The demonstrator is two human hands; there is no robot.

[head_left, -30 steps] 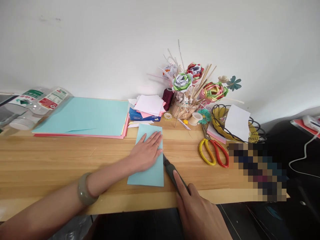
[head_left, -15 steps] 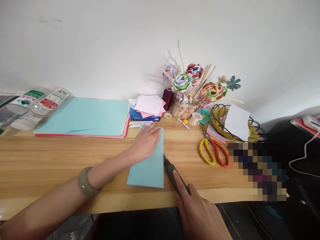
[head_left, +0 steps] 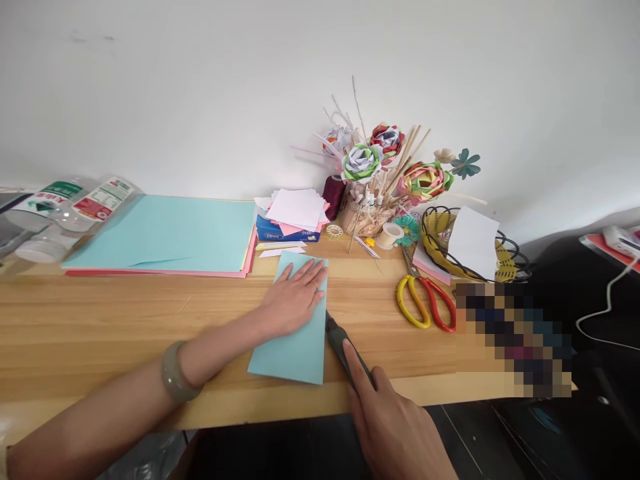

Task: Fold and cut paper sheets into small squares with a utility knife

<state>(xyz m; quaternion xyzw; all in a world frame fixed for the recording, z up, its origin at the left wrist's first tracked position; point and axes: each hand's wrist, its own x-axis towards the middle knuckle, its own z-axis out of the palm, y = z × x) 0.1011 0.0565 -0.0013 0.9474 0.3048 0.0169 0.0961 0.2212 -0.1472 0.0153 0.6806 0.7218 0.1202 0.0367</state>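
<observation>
A light blue folded paper lies lengthwise in front of me on the wooden table. My left hand rests flat across its upper half, fingers stretched out and slightly apart. My right hand is closed around a knife with a dark green handle, the forefinger laid along it. The knife's dark tip is at the paper's right edge, about halfway down; whether it touches is too fine to tell.
Behind stand a blue box topped with paper squares and a holder of paper flowers. Scissors and a yellow basket are to the right. Large coloured sheets and plastic bottles lie left.
The blue paper has slid a little toward me and turned slightly, with my left hand moving along on it. My right hand keeps the knife by the paper's edge.
</observation>
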